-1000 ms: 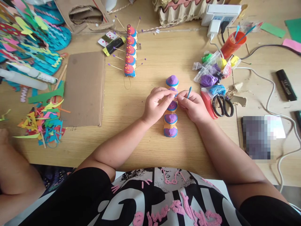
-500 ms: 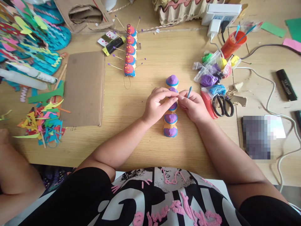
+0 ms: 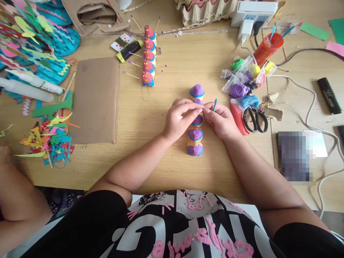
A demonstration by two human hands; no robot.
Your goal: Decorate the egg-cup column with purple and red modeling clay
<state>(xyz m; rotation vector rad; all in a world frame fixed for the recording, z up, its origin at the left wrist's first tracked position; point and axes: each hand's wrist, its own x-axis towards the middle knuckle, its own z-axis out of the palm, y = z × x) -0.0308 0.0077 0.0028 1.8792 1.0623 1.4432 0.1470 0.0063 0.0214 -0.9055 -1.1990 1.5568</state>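
Observation:
A strip of egg-carton cups (image 3: 195, 134), covered in purple clay with blue rims and yellow between, lies on the table under my hands. My left hand (image 3: 179, 118) is closed in a pinch above its upper cups; whatever sits at the fingertips is too small to make out. Touching those fingertips, my right hand (image 3: 219, 120) is closed too, with a small blue clay tool (image 3: 215, 104) sticking up between thumb and fingers. Further back stands a finished-looking caterpillar (image 3: 148, 57) of red and blue cups with smiling faces and purple-tipped sticks at its sides.
Bagged clay (image 3: 239, 89), black-handled scissors (image 3: 255, 120) and an orange cup (image 3: 264, 50) of tools are at right, near a power strip (image 3: 254, 14) and cables. A cardboard sheet (image 3: 96, 100) and paper scraps (image 3: 51, 139) lie left. Another person's arm (image 3: 18, 193) rests at the left edge.
Both hands stay nearly still, fingertips together over the strip. The blue tool in my right hand has tilted and shifted very slightly left.

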